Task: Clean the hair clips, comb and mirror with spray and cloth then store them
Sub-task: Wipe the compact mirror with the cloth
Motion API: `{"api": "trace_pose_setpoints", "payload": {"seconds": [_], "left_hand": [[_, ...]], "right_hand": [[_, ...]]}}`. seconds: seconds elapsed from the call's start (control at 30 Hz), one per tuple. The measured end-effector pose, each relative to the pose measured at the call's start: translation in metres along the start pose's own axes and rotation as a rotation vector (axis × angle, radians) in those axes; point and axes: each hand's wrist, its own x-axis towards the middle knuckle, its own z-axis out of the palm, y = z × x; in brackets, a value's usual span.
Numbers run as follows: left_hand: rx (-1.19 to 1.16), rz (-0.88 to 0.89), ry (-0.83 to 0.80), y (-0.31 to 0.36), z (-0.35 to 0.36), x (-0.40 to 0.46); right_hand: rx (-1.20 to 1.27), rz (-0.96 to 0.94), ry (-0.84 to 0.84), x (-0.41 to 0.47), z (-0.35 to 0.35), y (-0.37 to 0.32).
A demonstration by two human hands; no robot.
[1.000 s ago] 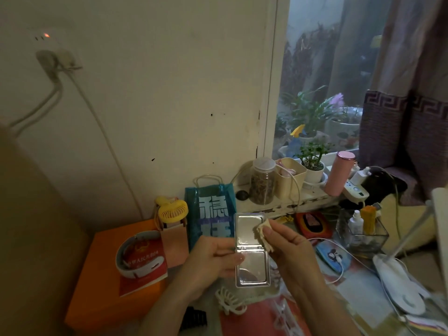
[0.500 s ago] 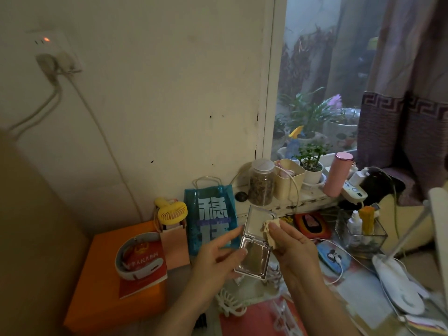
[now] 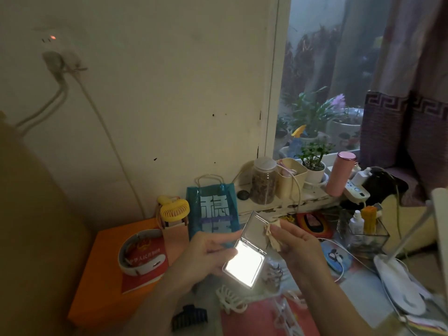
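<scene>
Holding an open folding compact mirror (image 3: 247,253) above the cluttered desk, left hand (image 3: 206,253) gripping its left edge with curled fingers, right hand (image 3: 294,241) pinching a small beige cloth (image 3: 272,235) against the upper mirror panel, both forearms angled inward, white claw clip (image 3: 230,300) lying just below.

Two bare forearms and hands (image 3: 206,253), no sleeves, rings or watch.

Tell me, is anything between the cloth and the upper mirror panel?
Nothing visible. The right hand pinches the small beige cloth directly against the upper panel of the hinged folding compact mirror, which the left hand holds.
</scene>
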Motion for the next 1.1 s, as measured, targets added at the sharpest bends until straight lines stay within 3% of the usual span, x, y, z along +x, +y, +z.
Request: {"api": "trace_pose_setpoints", "payload": {"seconds": [0.43,0.73,0.87,1.1], "left_hand": [[0.269,-0.072,-0.265,0.029,-0.038,0.01],[0.317,-0.079,-0.335,0.033,-0.046,0.017],[0.227,-0.103,-0.213,0.027,-0.039,0.018],[-0.181,-0.154,0.152,0.011,-0.026,0.022]], "right_hand": [[-0.385,-0.037,-0.301,0.005,-0.007,-0.015],[-0.334,0.034,-0.292,0.007,0.001,-0.008],[-0.251,0.08,-0.144,0.011,0.005,-0.004],[-0.11,0.124,-0.008,0.011,0.006,0.0]]}}
